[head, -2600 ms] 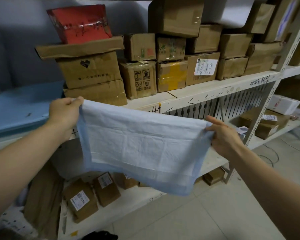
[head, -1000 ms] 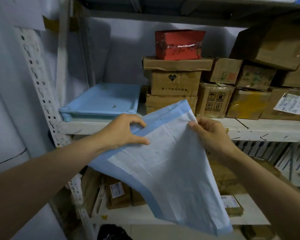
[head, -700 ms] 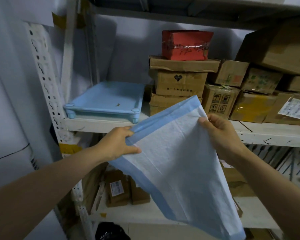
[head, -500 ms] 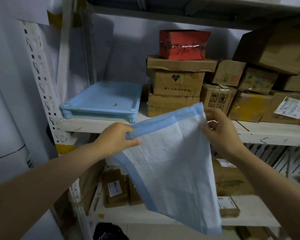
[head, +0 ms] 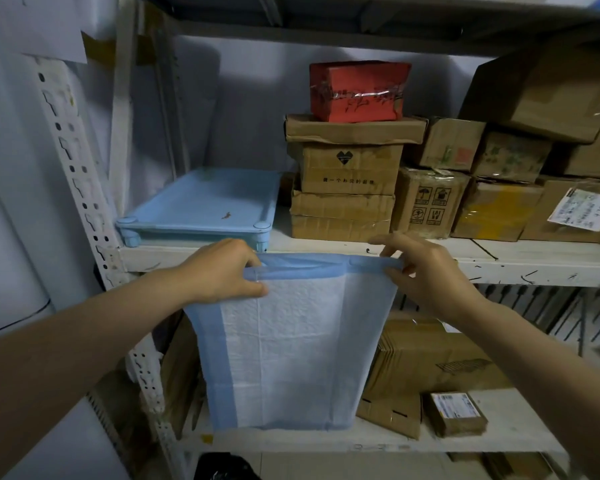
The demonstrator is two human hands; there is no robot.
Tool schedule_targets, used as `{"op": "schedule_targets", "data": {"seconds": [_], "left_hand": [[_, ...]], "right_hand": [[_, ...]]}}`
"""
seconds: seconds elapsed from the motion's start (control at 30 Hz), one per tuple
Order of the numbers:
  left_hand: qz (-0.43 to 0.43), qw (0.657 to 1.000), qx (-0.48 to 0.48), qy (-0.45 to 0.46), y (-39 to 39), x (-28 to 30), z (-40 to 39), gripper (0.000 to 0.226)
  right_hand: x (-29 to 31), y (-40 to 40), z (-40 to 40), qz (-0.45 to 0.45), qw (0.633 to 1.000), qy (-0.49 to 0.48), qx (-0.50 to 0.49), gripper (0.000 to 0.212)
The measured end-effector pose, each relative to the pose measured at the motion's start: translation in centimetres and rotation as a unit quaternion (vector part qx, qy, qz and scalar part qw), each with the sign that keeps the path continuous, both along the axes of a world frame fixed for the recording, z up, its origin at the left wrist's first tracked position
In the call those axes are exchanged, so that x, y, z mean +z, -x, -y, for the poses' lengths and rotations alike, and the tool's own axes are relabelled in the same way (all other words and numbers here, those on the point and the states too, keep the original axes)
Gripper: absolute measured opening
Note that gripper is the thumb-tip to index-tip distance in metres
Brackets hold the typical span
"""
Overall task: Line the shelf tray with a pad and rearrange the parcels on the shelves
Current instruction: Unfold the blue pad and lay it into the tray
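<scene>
I grip the pad by its top edge, left hand and right hand pinching it, below the blue tray.

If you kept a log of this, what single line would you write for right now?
stage: pad not yet in tray | left hand: grips pad top edge | right hand: pinches same edge | pad: hangs below shelf front | blue tray: unlined
</scene>
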State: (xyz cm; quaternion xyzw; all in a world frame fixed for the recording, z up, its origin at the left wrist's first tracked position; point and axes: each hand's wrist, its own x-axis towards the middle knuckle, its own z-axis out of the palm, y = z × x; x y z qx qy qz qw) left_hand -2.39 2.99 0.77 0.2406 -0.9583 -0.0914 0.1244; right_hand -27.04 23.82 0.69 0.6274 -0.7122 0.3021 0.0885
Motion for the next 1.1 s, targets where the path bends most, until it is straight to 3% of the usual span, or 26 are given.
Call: {"op": "schedule_targets", "data": {"seconds": [0.1, 0.2, 0.37, 0.57, 0.63, 0.73, 0.83, 1.1], "left_hand": [[0.001, 1.0, -0.005, -0.01, -0.3, 0.2, 0.4, 0.037], [0.009, 1.0, -0.016, -0.017, -0.5, 0.5, 0.5, 0.041], [0.028, 1.0, -0.007, -0.009, -0.8, 1.0, 0.0, 0.036], [0.033, 0.999, -0.01, -0.02, -1.5, 1.3, 0.0, 0.037], [0.031, 0.999, -0.011, -0.024, -1.8, 1.3, 0.2, 0.028], [0.028, 0.999, -0.01, -0.036, -2.4, 1.2, 0.7, 0.022], [0.023, 0.999, -0.01, -0.038, -2.8, 1.6, 1.0, 0.031], [-0.034, 0.993, -0.005, -0.112, -5.4, 3.8, 2.1, 0.033]], "right_hand": [[0.2, -0.3, 0.3, -0.062, 0.997, -0.027, 0.035, 0.062], [0.9, -1.0, 1.0, -0.153, 0.982, -0.109, 0.009, 0.068], [1.6, -2.2, 1.8, -0.175, 0.964, -0.201, 0.014, 0.071], [1.7, -2.0, 2.0, -0.118, 0.963, -0.244, 0.001, 0.029], [1.6, -1.9, 2.0, -0.12, 0.96, -0.252, -0.014, 0.015], [1.2, -1.6, 2.0, -0.102, 0.965, -0.241, -0.02, 0.016], [1.1, -1.3, 2.0, -0.075, 0.974, -0.215, -0.006, 0.016], [1.9, -0.3, 2.0, 0.068, 0.994, -0.061, -0.057, 0.005]]}}
